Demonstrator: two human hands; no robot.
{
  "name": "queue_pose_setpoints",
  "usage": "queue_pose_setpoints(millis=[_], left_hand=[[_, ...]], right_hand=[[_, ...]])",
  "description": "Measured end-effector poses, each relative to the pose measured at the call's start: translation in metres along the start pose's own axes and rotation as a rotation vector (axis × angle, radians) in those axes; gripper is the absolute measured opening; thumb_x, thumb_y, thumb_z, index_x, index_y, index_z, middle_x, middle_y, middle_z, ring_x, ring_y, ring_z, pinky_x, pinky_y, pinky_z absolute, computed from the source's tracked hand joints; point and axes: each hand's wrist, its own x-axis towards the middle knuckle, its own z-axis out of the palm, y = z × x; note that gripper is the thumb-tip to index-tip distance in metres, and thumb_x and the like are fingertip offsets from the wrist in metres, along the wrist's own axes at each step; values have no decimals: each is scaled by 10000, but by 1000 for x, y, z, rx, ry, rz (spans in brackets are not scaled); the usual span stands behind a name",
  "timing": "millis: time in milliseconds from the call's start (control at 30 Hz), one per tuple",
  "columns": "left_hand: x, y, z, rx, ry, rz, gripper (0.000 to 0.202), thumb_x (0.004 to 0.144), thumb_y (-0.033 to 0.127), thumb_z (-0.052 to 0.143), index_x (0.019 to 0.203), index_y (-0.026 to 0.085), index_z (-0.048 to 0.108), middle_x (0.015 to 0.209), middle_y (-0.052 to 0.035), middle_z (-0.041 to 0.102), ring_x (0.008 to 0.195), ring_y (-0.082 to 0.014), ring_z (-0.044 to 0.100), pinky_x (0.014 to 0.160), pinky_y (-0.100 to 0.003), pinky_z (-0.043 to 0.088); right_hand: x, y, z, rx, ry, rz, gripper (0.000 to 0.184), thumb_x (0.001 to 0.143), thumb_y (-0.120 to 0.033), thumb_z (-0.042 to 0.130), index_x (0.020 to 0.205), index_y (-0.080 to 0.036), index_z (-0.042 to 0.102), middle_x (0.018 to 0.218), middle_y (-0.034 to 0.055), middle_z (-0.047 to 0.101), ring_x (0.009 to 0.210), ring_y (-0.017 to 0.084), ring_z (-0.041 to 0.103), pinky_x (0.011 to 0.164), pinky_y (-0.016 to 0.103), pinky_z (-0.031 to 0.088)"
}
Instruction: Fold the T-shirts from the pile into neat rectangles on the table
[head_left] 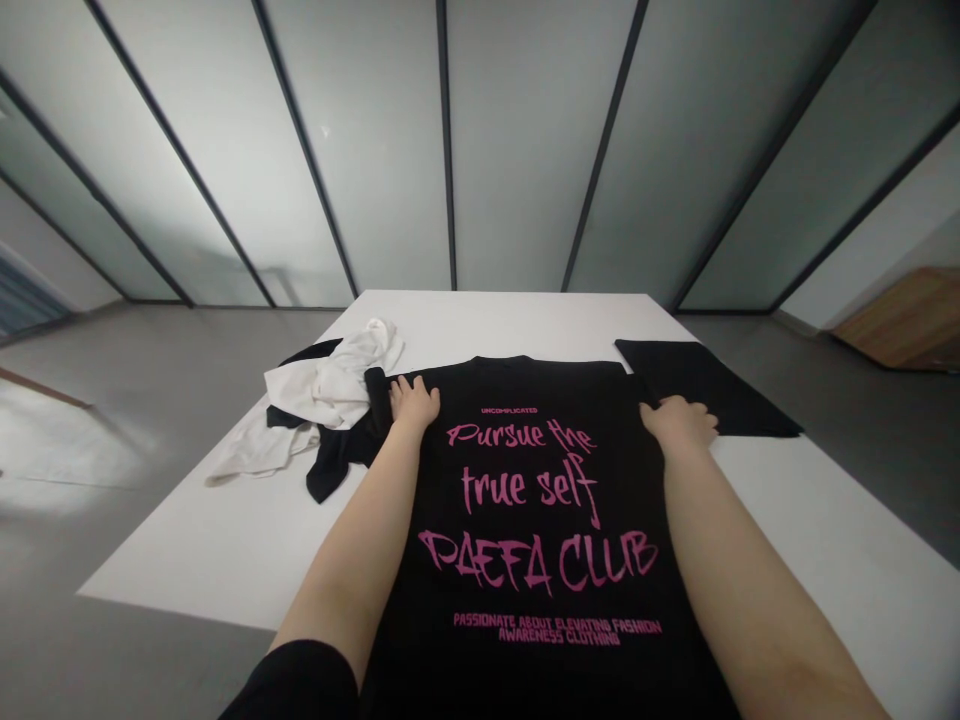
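A black T-shirt (525,480) with pink lettering lies spread out, its collar at the far end and its lower part running out of view toward me. My left hand (415,402) rests on the shirt near its left shoulder, fingers apart. Beside the right shoulder, my right hand (681,424) has its thumb at the shirt's edge and its bent fingers spread away from it. Part of the right sleeve is hidden by that hand.
A white table (495,320) carries everything. Crumpled white garments (330,380) and black cloth lie at the left, close to the shirt's sleeve. A flat black folded garment (720,385) lies at the right. Frosted glass panels (540,150) stand behind the table.
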Motion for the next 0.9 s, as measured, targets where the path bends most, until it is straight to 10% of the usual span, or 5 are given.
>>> queue_pose_setpoints(millis=[433, 700, 900], left_hand=[[-5, 8, -6, 172, -38, -25, 614, 1038, 471, 461, 1516, 99, 560, 1665, -290, 440, 1572, -442, 386, 1271, -555, 324], [-7, 9, -8, 173, -35, -12, 606, 1037, 454, 459, 1508, 88, 563, 1641, -302, 459, 1555, -448, 404, 1260, -560, 333], [-6, 9, -9, 165, -51, -20, 606, 1037, 450, 462, 1511, 84, 558, 1655, -310, 439, 1563, -449, 391, 1268, -561, 315]], right_hand=[[-21, -27, -24, -262, -224, -42, 369, 947, -418, 700, 1271, -291, 821, 1366, 210, 698, 1325, 486, 569, 1039, 622, 500], [-36, -50, -16, -208, -270, -245, 402, 1043, -297, 479, 1326, -131, 711, 1322, 257, 687, 1252, 423, 644, 1040, 536, 513], [-22, -48, -26, -43, -259, -19, 439, 1051, -364, 498, 1365, -65, 566, 1192, 286, 722, 1145, 408, 713, 964, 507, 558]])
